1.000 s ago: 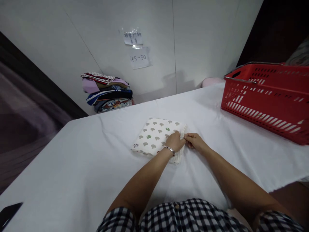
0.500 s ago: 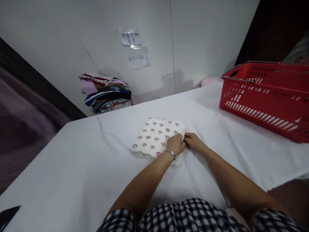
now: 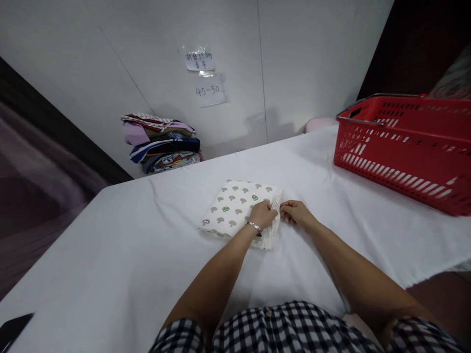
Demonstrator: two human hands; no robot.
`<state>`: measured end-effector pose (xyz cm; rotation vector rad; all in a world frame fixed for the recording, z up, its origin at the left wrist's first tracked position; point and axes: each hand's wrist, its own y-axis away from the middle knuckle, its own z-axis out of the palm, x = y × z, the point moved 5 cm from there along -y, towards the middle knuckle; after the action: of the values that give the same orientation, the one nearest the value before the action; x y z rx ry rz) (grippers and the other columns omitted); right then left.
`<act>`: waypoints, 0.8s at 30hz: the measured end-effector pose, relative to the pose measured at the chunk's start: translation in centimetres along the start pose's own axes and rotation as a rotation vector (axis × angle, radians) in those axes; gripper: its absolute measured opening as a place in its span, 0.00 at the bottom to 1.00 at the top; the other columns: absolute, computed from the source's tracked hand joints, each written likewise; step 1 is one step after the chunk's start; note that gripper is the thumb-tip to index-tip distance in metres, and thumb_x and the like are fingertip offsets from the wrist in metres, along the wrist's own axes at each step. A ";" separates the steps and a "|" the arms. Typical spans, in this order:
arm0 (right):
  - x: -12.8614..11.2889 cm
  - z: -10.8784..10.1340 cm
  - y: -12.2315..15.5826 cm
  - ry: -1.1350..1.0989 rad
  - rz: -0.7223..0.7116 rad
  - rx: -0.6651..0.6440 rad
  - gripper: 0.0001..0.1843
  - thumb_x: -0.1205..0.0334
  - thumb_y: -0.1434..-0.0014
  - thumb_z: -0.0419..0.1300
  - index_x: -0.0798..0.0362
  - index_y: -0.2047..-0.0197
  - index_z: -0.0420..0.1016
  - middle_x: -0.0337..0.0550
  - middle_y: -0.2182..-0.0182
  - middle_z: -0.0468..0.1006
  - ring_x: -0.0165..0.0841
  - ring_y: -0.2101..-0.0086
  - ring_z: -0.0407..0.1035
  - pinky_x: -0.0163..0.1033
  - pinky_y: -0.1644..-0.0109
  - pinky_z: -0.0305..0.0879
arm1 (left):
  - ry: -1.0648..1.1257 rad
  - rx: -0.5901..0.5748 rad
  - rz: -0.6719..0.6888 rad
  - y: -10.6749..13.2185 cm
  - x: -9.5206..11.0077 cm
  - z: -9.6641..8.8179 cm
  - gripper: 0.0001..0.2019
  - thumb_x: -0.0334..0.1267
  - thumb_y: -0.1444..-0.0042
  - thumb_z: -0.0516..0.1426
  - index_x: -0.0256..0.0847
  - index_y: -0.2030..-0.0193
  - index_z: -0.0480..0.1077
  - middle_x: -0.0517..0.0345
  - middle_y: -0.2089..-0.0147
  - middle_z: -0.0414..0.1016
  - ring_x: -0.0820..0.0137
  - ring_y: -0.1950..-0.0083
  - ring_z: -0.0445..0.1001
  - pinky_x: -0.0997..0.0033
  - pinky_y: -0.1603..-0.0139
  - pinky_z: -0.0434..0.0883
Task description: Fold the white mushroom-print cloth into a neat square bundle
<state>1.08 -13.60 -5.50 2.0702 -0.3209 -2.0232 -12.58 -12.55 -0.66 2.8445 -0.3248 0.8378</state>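
Observation:
A folded white cloth with grey and green mushroom prints (image 3: 235, 206) lies flat on the white table (image 3: 110, 245). My left hand (image 3: 262, 214), with a silver bracelet at the wrist, rests on the cloth's right part with its fingers curled down on the fabric. My right hand (image 3: 294, 213) is just beside it, fingers pinched at the cloth's layered right edge.
A red plastic basket (image 3: 405, 142) with a metal handle stands at the table's right rear. A stack of folded colourful clothes (image 3: 162, 144) sits against the white wall at the back left. Two paper notes hang on the wall. A dark flat object (image 3: 13, 326) lies at the near left corner.
Both hands stayed at the cloth's right edge, shifting only slightly. The edge layers show a little more fanned out now.

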 end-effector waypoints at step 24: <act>-0.3 0.4 0.5 -0.008 0.023 -0.075 0.19 0.69 0.56 0.52 0.58 0.60 0.74 0.32 0.88 0.66 0.23 0.89 0.54 0.28 0.87 0.44 | -0.175 -0.036 -0.019 0.3 1.0 0.6 0.17 0.50 0.50 0.54 0.40 0.61 0.60 0.51 0.63 0.72 0.61 0.60 0.71 0.69 0.66 0.63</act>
<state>0.67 -14.00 -5.10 2.0049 -0.2645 -1.9996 -11.55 -13.12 -0.62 2.8883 -0.3297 0.5740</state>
